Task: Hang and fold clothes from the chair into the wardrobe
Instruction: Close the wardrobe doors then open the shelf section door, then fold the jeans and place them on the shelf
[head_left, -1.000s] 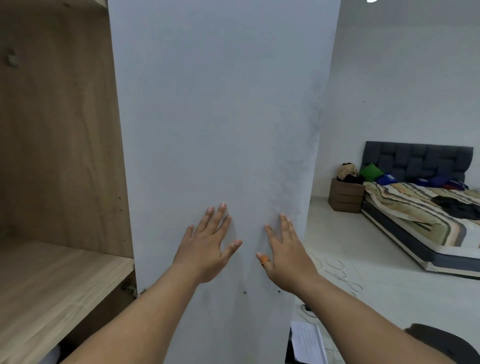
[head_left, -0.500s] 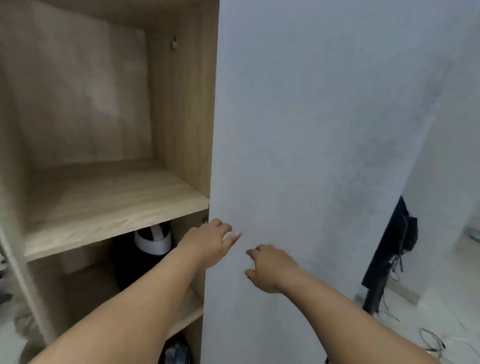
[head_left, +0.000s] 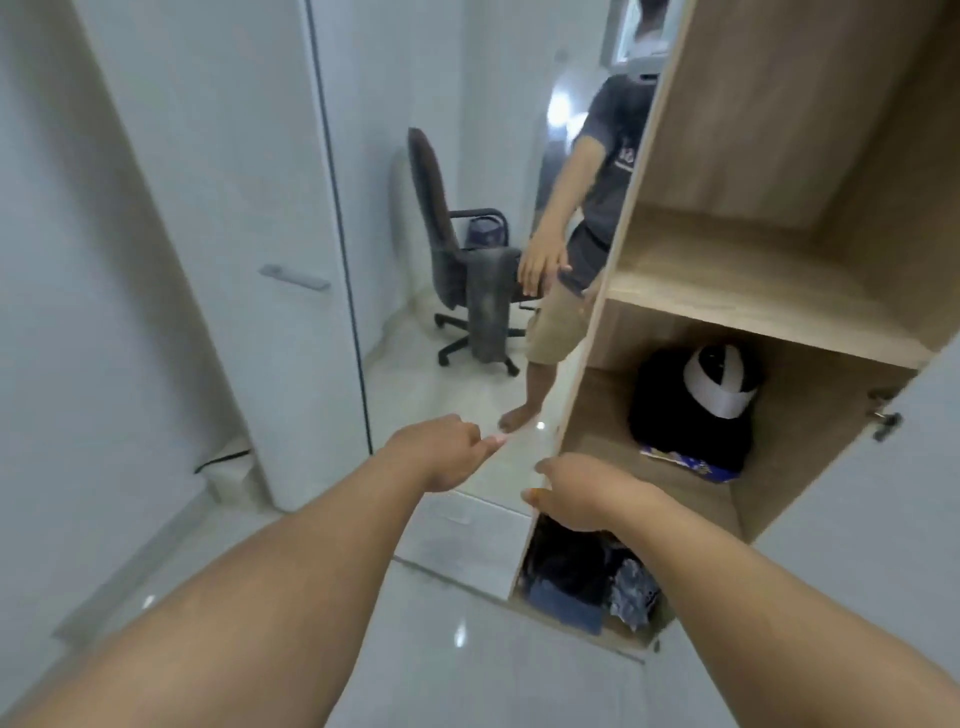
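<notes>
While both hands (head_left: 441, 449) (head_left: 582, 496) hang loosely curled, each grip holding nothing, clothes (head_left: 587, 582) fill the wardrobe (head_left: 737, 280)

Chair (head_left: 447, 228) left of wardrobe (head_left: 769, 260), cap (head_left: 719, 382) inside wardrobe

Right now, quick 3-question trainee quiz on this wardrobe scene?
1. True or false: the black-and-white cap sits on top of the wooden shelf.
2. What hangs over the chair? A) grey garment B) white towel C) blue jeans
3. Missing word: a pile of dark clothes lies in the wardrobe's ___ compartment.
Key: 1 false, it lies under the shelf; 2 A; 3 bottom.
</notes>
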